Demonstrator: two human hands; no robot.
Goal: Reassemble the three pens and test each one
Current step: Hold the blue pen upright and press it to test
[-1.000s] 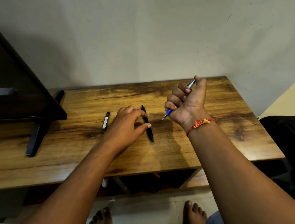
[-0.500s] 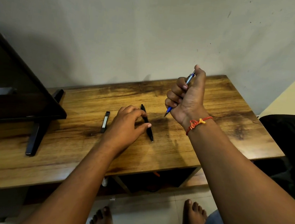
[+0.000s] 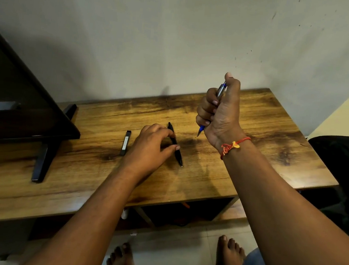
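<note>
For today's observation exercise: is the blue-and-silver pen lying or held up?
Held up: right hand grips the blue-and-silver pen, tip down, above the wooden table.

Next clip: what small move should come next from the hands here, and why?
Likely a thumb press on top of the blue pen, to test its click. The right hand grips it upright in a fist, thumb over its upper end, tip pointing down above the table. The left hand pinches the black pen lying there.
</note>
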